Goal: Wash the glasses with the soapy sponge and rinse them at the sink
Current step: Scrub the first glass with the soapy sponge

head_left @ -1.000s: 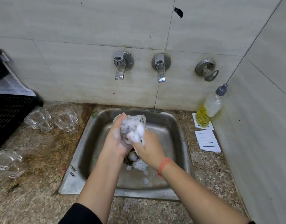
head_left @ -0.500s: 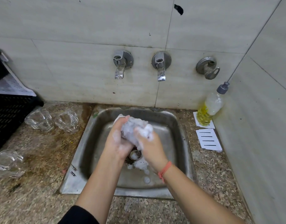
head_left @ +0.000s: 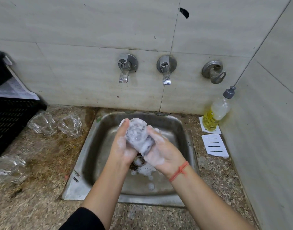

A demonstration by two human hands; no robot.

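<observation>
Over the steel sink (head_left: 79, 188) I hold a clear glass (head_left: 135, 133) covered in white foam. My left hand (head_left: 120, 146) grips it from the left, thumb up along its side. My right hand (head_left: 160, 151), with an orange thread on the wrist, curls round the glass's lower right and presses a dark, foam-covered sponge (head_left: 149, 144) against it. Foam hides most of the sponge and the fingertips. Both taps (head_left: 124, 70) (head_left: 165, 70) are dry. Suds lie around the drain (head_left: 139, 161).
Three clear glasses lie on the speckled counter to the left: two near the wall (head_left: 41, 122) (head_left: 70, 124), one at the left edge (head_left: 8, 166). A black crate (head_left: 8, 120) stands far left. A yellow soap bottle (head_left: 215, 115) and white cards (head_left: 214, 145) sit at the right.
My right hand has slid from the top of the glass down to its lower right side. The glass now tilts more towards the right, and my left hand keeps hold of it.
</observation>
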